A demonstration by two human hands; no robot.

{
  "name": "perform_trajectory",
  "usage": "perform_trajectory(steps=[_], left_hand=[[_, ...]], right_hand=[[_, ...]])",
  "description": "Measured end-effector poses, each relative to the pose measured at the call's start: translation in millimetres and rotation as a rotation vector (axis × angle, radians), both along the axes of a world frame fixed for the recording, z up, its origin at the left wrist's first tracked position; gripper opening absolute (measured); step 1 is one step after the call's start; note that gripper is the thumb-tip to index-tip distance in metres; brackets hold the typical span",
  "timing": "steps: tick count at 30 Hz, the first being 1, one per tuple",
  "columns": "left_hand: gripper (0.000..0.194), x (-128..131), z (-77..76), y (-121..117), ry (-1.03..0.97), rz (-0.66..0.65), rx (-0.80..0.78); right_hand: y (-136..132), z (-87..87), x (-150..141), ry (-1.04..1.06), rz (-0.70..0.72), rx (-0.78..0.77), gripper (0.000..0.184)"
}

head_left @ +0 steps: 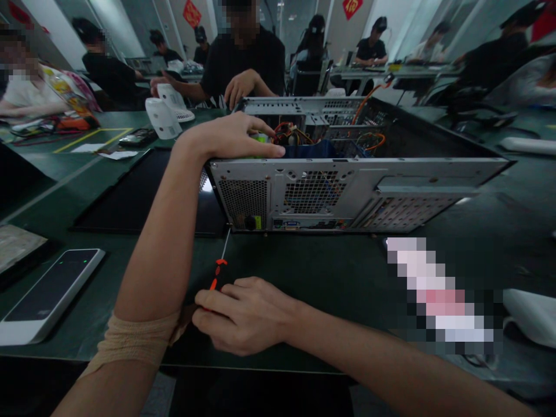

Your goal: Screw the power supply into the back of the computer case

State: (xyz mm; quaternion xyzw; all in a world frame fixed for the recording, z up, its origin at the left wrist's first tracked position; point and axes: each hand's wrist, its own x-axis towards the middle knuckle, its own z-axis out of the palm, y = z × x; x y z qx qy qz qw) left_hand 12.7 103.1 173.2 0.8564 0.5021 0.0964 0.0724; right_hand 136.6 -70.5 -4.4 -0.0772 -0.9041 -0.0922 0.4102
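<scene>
A desktop computer case (365, 179) lies on its side on the green table, its rear panel with vents and ports facing me and its upper side uncovered. Cables (291, 133) show inside. My left hand (238, 136) rests over the case's near left corner, fingers stretched out across the edge. In front of the case, my right hand (247, 315) is wrapped round the handle of a red and black screwdriver (221, 263). The screwdriver's tip meets the lower left corner of the rear panel, at what looks like a screw; my fingers hide most of the handle.
A black side panel (130, 194) lies left of the case. Nearer me are a white-edged device (52, 295) and a metal drive (17, 249). White fans (163, 116) stand behind. To the right lies a blurred-out phone-like object (438, 289). A co-worker (243, 58) sits opposite.
</scene>
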Motion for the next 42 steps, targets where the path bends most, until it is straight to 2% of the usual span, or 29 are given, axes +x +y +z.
perform_trajectory(steps=[3, 7, 11, 19, 42], left_hand=[[0.092, 1.1, 0.5, -0.1, 0.003, 0.01, 0.0], [0.093, 0.7, 0.1, 1.3, 0.0, 0.001, -0.001], [0.092, -0.6, -1.4, 2.8, -0.01, -0.01, 0.0], [0.094, -1.2, 0.1, 2.9, -0.009, 0.027, -0.017], [0.09, 0.7, 1.7, -0.8, 0.011, -0.01, -0.016]], right_hand=[[1.6, -1.2, 0.1, -0.01, -0.018, -0.013, 0.028], [2.0, -1.6, 0.6, -0.023, -0.048, 0.004, 0.016], [1.7, -2.8, 1.8, -0.012, -0.08, 0.01, 0.016], [0.0, -4.0, -1.4, 0.023, -0.073, 0.072, 0.015], [5.9, 0.5, -2.4, -0.002, 0.026, 0.058, 0.021]])
